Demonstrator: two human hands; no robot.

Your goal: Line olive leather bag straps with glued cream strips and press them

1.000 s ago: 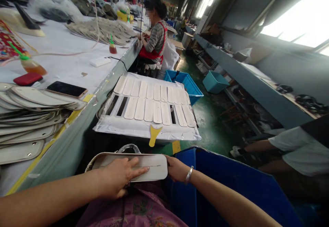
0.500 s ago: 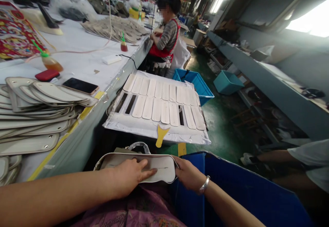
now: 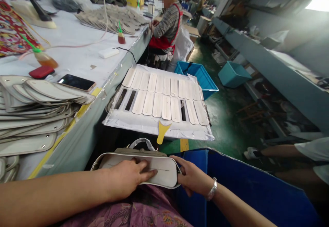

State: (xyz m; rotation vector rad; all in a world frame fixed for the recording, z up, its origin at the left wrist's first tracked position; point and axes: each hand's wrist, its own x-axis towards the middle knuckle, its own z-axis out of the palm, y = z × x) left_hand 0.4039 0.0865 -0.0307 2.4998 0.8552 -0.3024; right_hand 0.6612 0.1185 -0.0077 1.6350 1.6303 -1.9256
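Observation:
A handbag [image 3: 146,154] rests on my lap, its wrapped handle [image 3: 141,141] towards the far side. A white oblong panel [image 3: 166,172] with a short dark line lies inside its raised rim. My left hand [image 3: 125,177] presses on this panel, fingers spread out and nothing gripped. At the right end, my right hand [image 3: 194,178] has its fingers closed round the handbag's rim, forefinger along the top edge. The fingertips under the rim are hidden.
Ahead, a white-covered board [image 3: 123,121] bears rows of pale oblong pieces and a yellow scraper [image 3: 162,133]. Leather pieces [image 3: 33,117], a phone [image 3: 77,82] and glue bottles [image 3: 46,59] are on the left table. A blue bin [image 3: 244,186] stands at right; a co-worker [image 3: 167,25] sits beyond.
My right hand has shifted slightly right and down along the handbag's end, with the rim pulled outward. My left hand stays on the panel. The view has tilted a little.

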